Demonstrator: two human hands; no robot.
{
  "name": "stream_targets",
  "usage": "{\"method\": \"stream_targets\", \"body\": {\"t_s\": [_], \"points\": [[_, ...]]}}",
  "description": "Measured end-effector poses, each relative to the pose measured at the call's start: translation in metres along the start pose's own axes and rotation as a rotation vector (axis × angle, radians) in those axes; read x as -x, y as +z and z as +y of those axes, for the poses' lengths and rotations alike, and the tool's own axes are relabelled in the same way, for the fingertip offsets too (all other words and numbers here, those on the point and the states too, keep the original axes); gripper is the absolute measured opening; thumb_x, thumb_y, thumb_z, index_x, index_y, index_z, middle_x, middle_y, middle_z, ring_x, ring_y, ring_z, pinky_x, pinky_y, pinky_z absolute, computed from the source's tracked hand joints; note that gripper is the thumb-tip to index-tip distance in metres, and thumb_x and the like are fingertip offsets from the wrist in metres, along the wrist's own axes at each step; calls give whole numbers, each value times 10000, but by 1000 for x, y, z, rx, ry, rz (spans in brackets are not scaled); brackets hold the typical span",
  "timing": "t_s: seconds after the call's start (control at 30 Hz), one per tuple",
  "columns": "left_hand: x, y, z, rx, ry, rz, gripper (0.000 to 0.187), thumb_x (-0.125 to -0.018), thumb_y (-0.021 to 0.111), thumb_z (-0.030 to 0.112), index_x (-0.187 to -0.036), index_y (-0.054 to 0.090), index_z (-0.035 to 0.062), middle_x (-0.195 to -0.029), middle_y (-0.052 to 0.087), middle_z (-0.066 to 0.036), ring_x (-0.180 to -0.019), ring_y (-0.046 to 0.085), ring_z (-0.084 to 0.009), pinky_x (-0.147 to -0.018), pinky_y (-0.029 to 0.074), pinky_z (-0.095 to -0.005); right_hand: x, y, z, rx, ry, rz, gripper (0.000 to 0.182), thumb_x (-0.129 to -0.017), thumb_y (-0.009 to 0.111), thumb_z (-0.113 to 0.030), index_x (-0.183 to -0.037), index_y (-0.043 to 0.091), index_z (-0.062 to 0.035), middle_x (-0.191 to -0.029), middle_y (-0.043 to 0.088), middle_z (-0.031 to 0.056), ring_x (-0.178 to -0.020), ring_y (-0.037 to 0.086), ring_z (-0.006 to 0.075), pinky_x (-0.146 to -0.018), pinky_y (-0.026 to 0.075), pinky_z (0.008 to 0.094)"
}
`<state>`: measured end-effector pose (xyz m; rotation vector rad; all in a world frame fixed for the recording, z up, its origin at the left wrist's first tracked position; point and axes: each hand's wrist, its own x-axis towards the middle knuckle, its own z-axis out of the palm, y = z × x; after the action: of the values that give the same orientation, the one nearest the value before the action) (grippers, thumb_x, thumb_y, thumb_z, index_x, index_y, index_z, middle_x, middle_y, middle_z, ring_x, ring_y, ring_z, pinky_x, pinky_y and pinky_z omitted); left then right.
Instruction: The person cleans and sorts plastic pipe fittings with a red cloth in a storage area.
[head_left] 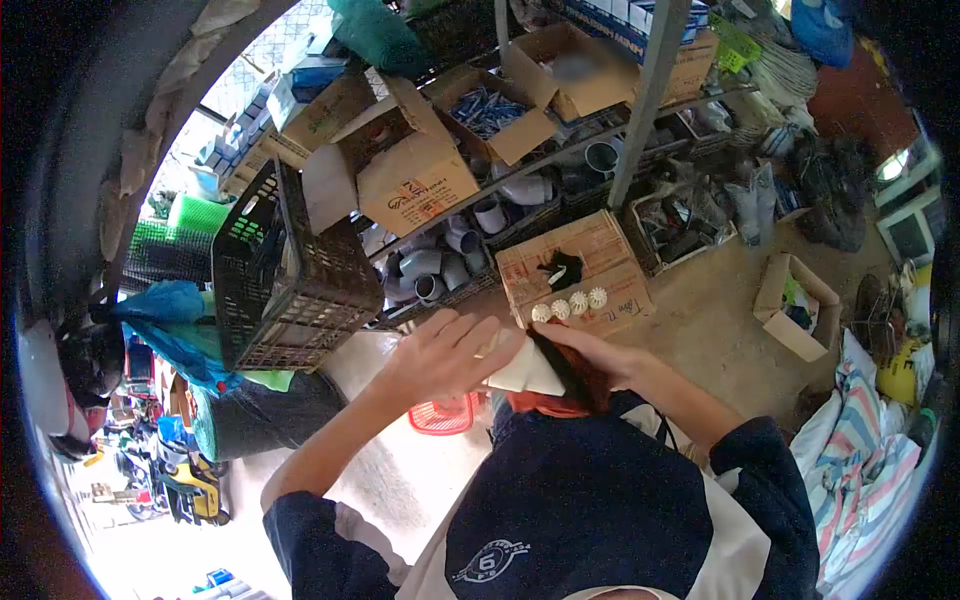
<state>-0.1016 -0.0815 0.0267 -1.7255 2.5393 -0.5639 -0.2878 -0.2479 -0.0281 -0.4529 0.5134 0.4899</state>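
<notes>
While both hands meet just below the flat cardboard box (578, 268), the left hand (447, 352) lies palm-down with fingers spread and nearly straight, resting on a white folded sheet (528, 372). Right hand (590, 352) is curled round a dark strip (562, 362) beside that sheet; how tight the fingers close, cannot tell, they're half hidden. Sheet looks thin, light and floppy, probably creases easily, so best taken by an edge or corner with a pinch. Four small white ridged caps (570, 306) sit in a row on the box's near edge, a black lump (563, 268) at the box's middle. Left of the box stands a black crate (285, 275); behind the box, grey pipe fittings (440, 262) on a shelf. Red basket (442, 415) below the left hand.
</notes>
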Motion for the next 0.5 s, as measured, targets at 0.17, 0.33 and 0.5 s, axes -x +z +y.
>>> {"method": "stream_targets", "body": {"t_s": [0.17,0.33,0.5], "points": [[-22,-13,-2,198,-254,195,468,-699,764,212,-1157,677,248,-1193,603,-62,-1191,515,-220,-974,413,-423,13,-5,13,72,-76,-63,500,-925,621,-506,-1191,636,-82,-1058,705,102,-910,682,175,-768,557,299],[-5,33,41,875,-744,548,647,-783,624,-72,-1372,501,165,-1531,268,-179,-1367,373,-365,-1104,352,-504,4,9,-1,947,-584,94,479,-927,634,-406,-1201,604,-15,-1085,696,127,-943,667,186,-794,525,332],[-37,30,95,1706,-1203,919,888,-847,695,192,-1529,135,86,-1460,368,-159,-1342,411,-301,-1067,405,-448,9,21,-6,1246,-739,309,465,-937,637,-302,-1262,543,17,-1049,677,172,-999,635,254,-896,489,395]]}}
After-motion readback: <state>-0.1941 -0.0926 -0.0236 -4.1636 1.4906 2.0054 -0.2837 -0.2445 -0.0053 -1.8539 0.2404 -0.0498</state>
